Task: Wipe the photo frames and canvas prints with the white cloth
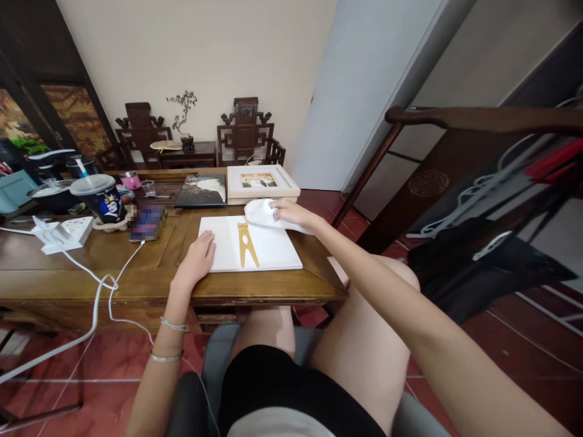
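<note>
A white board [223, 243] with a yellow, long-legged cat figure [248, 244] on it lies flat at the table's near edge. My left hand [199, 258] rests open over its left edge, fingers lying on the surface. In my right hand [291, 213] is a bunched white cloth [260, 213], gripped from above at the board's far right part. Part of the cloth trails to the right under my wrist. Whatever lies beneath the cloth is hidden.
Behind the board lie a dark picture panel [200, 191] and a white-framed photo [285, 182]. To the left are a phone [148, 223] on a cable, a power strip [70, 233], and a lidded dark cup [104, 200]. A wooden chair [437, 176] stands at right.
</note>
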Tool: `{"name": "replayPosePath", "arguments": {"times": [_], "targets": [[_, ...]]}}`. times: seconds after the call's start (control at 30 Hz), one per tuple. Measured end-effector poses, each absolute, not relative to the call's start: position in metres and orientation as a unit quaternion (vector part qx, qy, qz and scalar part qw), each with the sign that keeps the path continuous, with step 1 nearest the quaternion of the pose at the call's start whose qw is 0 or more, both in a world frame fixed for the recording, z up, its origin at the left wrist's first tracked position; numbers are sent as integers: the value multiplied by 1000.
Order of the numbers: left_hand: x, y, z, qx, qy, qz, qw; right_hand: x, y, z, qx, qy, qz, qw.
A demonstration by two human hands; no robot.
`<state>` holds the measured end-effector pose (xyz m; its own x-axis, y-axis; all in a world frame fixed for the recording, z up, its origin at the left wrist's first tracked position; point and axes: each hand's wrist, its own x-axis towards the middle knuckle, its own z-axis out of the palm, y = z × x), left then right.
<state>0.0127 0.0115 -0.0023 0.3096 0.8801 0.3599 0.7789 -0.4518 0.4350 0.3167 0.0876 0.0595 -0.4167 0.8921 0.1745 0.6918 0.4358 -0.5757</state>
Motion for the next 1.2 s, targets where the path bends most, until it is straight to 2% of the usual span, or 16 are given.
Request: {"name": "replayPosePath", "arguments": {"times": [0.13,0.27,0.43,0.53,0.6,0.93,1.2], "targets": [[12,12,-3,804,511,289,93,312,75,54,-478,-829,177,232],[13,12,-3,804,508,292,97,315,28,52,-440,-858,168,206],[14,12,-4,801,518,286,92,327,-27,74,-379,-877,266,124],[13,12,-5,801,514,292,95,331,-34,92,-356,-870,334,75],[13,12,-5,801,514,293,95,330,-24,97,-367,-864,336,76],[13,12,-4,802,518,283,88,271,64,65,-474,-842,155,206],[13,13,-4,805,513,282,93,252,15,58,-424,-897,57,112]]}}
